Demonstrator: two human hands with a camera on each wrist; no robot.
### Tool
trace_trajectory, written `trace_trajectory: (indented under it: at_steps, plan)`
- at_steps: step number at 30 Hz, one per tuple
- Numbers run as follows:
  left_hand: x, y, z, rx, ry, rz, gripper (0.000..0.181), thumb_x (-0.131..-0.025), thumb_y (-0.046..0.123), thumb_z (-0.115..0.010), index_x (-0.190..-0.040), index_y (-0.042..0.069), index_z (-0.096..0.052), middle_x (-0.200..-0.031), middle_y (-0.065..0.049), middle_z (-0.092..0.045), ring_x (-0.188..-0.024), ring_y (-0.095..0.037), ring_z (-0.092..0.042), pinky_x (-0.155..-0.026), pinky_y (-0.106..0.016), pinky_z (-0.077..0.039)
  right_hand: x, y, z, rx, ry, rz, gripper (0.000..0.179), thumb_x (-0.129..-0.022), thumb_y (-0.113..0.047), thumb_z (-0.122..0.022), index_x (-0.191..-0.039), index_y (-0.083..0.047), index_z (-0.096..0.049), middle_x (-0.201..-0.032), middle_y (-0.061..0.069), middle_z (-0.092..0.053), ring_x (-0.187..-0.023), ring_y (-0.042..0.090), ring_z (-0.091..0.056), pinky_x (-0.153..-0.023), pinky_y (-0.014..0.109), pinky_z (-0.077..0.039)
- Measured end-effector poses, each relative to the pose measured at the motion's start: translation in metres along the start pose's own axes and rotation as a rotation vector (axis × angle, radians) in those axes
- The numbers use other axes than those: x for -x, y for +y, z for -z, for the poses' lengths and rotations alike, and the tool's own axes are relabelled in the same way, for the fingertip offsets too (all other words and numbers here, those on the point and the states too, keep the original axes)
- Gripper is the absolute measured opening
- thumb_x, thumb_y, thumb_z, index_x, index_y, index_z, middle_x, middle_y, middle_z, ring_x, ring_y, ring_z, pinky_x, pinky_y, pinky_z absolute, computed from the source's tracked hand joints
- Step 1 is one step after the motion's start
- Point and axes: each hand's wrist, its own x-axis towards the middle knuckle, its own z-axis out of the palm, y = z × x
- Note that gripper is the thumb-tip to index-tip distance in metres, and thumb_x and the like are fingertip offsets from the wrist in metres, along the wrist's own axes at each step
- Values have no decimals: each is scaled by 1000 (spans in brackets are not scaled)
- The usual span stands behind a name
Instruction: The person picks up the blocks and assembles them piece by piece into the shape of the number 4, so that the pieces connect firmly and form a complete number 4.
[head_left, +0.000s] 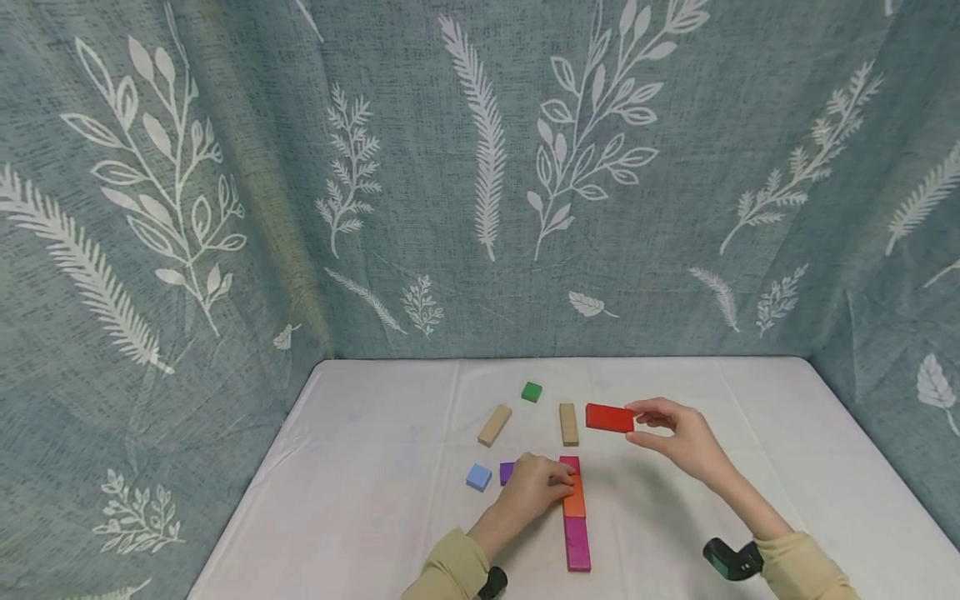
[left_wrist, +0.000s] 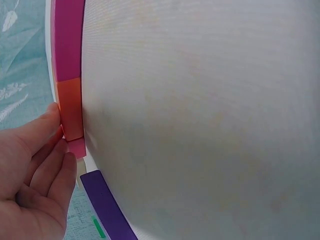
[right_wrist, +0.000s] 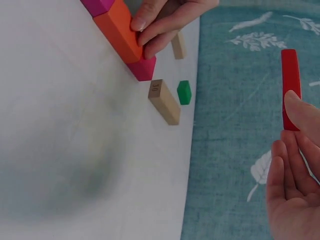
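On my head feed the light is soft and even, seemingly from overhead, leaving a diffuse shadow (head_left: 654, 487) on the pale bench (head_left: 360, 475) below the right fingers (head_left: 656, 407). My left wrist feed shows fine ripple lines across the bench up and right of the left fingers (left_wrist: 64, 177), dimming toward the far right; the bench's edge beside them looks bowed. My right wrist feed is greyer, with a broad, blurry dark patch well left of the right fingers.

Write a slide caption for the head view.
The right-hand grip holds a red block aloft; the left-hand grip touches an orange block between a pink block and a magenta block.
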Motion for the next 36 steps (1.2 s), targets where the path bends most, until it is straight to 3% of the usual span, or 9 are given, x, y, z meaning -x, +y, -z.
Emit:
trace_trajectory:
  at_steps: [16,23,28,36]
  plan:
    - [-1,0,0,-6,3,-14,8,-79,14,-76,-86,11,-77,-97,2,-75,-94,-9,-70,-87,-22,-53,-5,-3,-9,-52,-21,21,39,-80,-12,-75,-116,-2,-64,-110,16,-67,-100,33,-63,-86,48,-55]
    - [-1,0,1,-6,-3,-10,9,-79,13,-75,-87,10,-77,-96,2,-75,-93,-9,-70,-84,-20,-54,-5,-3,-13,-60,-34,22,39,-80,-14,-75,-116,-3,-64,-110,14,-67,-99,33,-63,-82,34,-57]
    - [-1,1,1,-12,-3,-9,9,-79,14,-75,-87,11,-78,-96,3,-75,-93,-9,-70,-85,-21,-54,-5,0,-16,-67,-35,7,38,-80,-14,-75,-115,-3,-64,-109,14,-67,-99,33,-63,-83,40,-57]
    - [0,-1,-1,-13,9,-26,8,-78,13,-76,-86,11,-78,-96,3,-75,-93,-8,-70,-85,-20,-53,-3,7,-20,-64,-46,-24,40,-80,-17,-76,-115,-3,-64,-110,15,-67,-97,29,-63,-83,39,-56]
